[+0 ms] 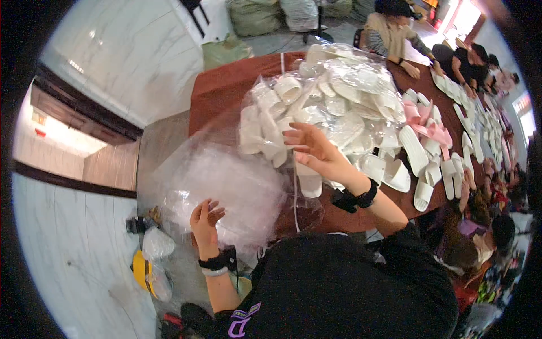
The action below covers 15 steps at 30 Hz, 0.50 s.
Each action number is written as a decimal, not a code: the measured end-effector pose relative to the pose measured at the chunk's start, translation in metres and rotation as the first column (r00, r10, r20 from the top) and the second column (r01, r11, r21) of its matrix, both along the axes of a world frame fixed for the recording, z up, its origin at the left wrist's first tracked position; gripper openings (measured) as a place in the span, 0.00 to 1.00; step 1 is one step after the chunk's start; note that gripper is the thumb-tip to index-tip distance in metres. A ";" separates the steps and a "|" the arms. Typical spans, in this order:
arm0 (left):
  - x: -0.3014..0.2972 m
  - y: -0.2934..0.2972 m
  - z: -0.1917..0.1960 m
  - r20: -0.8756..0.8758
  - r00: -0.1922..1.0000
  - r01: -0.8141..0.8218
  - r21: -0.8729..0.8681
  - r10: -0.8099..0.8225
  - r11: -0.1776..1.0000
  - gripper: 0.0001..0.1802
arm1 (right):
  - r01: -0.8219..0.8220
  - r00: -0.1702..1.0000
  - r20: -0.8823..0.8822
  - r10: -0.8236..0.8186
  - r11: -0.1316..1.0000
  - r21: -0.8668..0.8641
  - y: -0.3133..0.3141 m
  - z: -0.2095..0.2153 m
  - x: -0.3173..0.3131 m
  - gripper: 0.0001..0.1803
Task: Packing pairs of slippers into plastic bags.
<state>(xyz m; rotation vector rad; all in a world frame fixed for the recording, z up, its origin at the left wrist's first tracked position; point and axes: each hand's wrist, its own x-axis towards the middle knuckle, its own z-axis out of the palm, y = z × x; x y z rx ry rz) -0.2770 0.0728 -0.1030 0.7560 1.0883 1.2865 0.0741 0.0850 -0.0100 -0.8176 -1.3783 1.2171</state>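
Head view showed the left hand (206, 221) spread against a clear plastic bag (226, 186) at lower centre, the right hand (316, 151) spread over white slippers (333, 107) on the tabletop (217, 90).

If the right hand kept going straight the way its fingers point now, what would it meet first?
Most likely the heap of white slippers in clear plastic bags: the right hand is open, fingers aimed up-left at it. Depth is unclear; the fingertips may already brush the heap's near edge.
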 end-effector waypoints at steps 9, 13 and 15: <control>-0.070 -0.001 -0.110 -0.259 0.928 -0.340 -0.300 0.267 0.891 0.15 | -0.232 0.671 0.741 0.023 0.956 0.181 -0.007 -0.094 -0.081 0.38; -0.083 -0.004 -0.152 -0.267 0.902 -0.418 -0.343 0.340 0.841 0.17 | -0.150 0.642 0.766 0.036 0.986 0.080 0.006 -0.125 -0.057 0.38; -0.090 -0.006 -0.162 -0.308 0.897 -0.414 -0.333 0.318 0.847 0.19 | 0.012 0.689 0.721 -0.072 0.996 0.088 0.025 -0.124 -0.020 0.37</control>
